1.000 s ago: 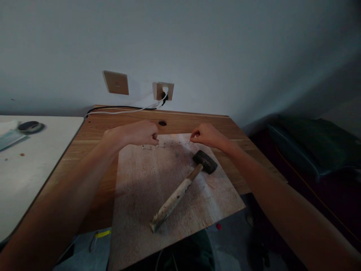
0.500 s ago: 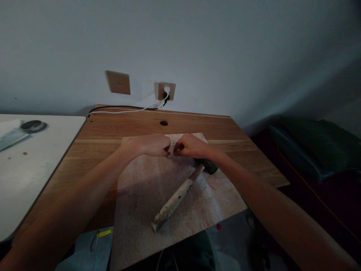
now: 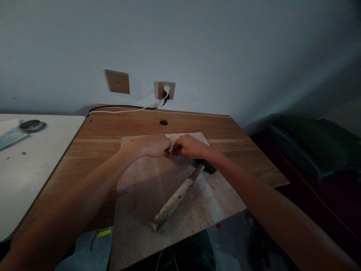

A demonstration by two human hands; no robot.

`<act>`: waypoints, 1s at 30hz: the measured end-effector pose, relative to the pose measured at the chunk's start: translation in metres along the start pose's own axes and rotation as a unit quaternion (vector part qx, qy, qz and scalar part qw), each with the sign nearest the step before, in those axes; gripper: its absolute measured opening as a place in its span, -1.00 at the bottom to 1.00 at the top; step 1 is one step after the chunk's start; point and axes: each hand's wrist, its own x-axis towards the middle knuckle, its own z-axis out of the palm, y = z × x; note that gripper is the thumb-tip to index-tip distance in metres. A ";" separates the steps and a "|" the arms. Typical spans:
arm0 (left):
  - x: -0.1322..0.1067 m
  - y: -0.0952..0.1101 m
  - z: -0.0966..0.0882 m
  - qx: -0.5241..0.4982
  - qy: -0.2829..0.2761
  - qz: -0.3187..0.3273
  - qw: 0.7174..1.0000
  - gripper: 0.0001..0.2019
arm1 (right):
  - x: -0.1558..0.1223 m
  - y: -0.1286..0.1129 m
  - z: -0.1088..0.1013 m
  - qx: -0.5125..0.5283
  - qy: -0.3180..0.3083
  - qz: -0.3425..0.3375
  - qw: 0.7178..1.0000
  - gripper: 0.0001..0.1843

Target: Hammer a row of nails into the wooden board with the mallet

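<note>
A thin plywood board lies on the wooden desk and overhangs its near edge. My left hand and my right hand meet over the far part of the board, fingers curled and pinched together at something small between them that I cannot make out. A hammer with a black head and a pale worn handle lies on the board just right of and below my right wrist, which hides part of the head.
A white table with a dark round object adjoins the desk on the left. Wall sockets hold plugs with cables running left. A cable hole is in the desk. A dark seat stands right.
My hands, apart at the board's far edge a second ago, have come together at its middle. The hammer has not moved.
</note>
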 end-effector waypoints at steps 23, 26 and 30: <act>-0.005 -0.039 -0.017 0.096 0.074 -0.015 0.993 -0.75 | -0.001 0.026 -0.008 -0.100 0.104 0.123 0.982 -0.76; -0.003 -0.040 -0.013 0.085 0.062 -0.019 0.994 -0.79 | 0.001 0.030 -0.002 -0.112 0.099 0.143 0.978 -0.72; 0.003 -0.043 -0.002 0.061 0.064 -0.005 0.996 -0.77 | 0.002 0.032 0.001 -0.124 0.096 0.166 0.974 -0.69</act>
